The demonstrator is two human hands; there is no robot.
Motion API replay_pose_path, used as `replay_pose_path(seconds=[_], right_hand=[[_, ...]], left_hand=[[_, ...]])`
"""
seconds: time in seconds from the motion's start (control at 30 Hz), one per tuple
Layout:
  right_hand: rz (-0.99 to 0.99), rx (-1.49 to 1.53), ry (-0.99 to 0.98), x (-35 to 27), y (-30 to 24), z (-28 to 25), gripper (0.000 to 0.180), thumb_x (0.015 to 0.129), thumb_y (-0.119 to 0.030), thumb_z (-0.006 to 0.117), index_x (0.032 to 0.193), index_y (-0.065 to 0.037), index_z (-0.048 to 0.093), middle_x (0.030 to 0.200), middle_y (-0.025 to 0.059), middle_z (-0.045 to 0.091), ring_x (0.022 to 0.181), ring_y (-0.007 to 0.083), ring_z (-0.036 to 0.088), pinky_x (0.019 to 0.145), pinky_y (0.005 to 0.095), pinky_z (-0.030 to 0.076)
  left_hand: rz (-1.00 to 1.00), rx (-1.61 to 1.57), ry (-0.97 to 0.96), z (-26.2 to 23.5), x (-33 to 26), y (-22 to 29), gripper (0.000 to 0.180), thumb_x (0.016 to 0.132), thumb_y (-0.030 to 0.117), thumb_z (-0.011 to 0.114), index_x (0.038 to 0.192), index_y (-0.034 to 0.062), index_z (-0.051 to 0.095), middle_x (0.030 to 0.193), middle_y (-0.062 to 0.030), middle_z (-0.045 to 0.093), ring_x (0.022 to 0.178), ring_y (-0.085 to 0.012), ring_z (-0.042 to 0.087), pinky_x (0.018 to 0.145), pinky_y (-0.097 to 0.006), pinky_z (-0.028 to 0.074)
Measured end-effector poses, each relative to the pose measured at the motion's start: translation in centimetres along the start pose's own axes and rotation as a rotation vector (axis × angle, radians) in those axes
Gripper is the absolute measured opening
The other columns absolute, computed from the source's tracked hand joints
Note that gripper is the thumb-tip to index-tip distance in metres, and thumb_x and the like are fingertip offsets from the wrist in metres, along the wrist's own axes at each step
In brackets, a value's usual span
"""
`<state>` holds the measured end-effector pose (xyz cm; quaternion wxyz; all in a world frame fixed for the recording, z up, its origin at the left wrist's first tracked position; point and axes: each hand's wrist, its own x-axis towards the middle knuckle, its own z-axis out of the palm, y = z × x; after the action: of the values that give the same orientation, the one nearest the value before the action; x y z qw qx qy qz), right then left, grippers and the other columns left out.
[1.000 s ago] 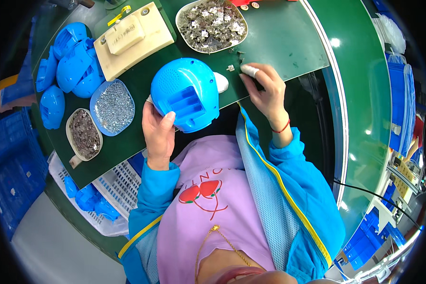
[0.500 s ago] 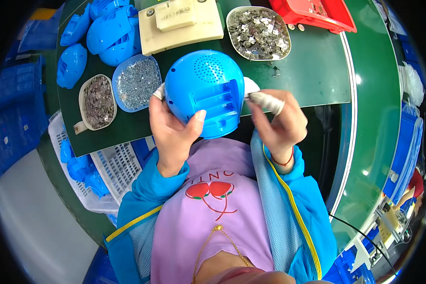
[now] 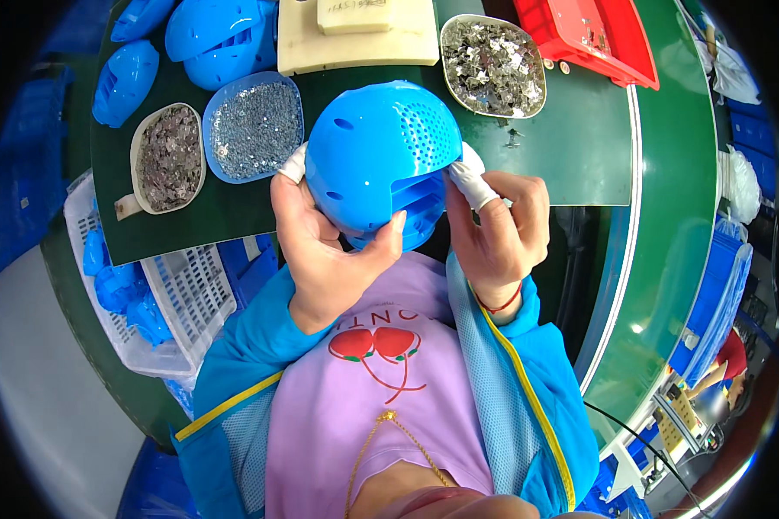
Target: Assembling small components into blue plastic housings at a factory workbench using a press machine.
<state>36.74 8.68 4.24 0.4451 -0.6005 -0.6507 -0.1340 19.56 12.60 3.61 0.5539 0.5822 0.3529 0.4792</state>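
Note:
My left hand grips a rounded blue plastic housing from its left side, thumb across the front by the open compartment. The housing has a patch of small round holes and a recessed slot, and it is held tilted above the table's front edge. At its right side my right hand is closed in a pinch, fingertips against the compartment's edge. White covers wrap some fingertips of both hands. Whatever lies between the right fingertips is too small or hidden to make out.
On the green table stand a tray of small shiny parts, a tray of thin metal pieces and another metal-piece tray. Behind are more blue housings, a cream block and a red bin. A white crate sits lower left.
The housing has turned and tipped, so its hole patch now faces right. My right fingers have come in against the compartment's edge. The view has shifted slightly.

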Motion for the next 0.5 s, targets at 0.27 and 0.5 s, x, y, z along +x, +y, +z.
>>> replay_pose_path(seconds=[0.27,0.5], right_hand=[[-0.009,-0.022,-0.019,-0.5,-0.3,-0.1,0.03,0.065,-0.007,0.086,0.092,-0.005,0.075,0.082,0.0055,0.061,0.067,0.0207,0.054,0.056,0.0311,0.043],[0.054,0.266,-0.043,-0.1,-0.1,-0.7,0.061,0.088,-0.058,0.064,0.111,-0.001,0.072,0.099,0.011,0.059,0.086,0.0255,0.055,0.074,0.0373,0.045]], left_hand=[[-0.049,-0.049,0.037,-0.1,0.1,0.0,0.086,0.069,-0.005,0.079,0.137,-0.0022,0.027,0.13,-0.0208,0.046,0.118,-0.0274,0.056,0.096,-0.039,0.053],[-0.455,-0.429,0.115,-0.9,1.0,1.2,0.073,0.076,0.006,0.076,0.135,-0.0034,0.035,0.129,-0.0172,0.049,0.119,-0.0227,0.055,0.101,-0.038,0.049]])
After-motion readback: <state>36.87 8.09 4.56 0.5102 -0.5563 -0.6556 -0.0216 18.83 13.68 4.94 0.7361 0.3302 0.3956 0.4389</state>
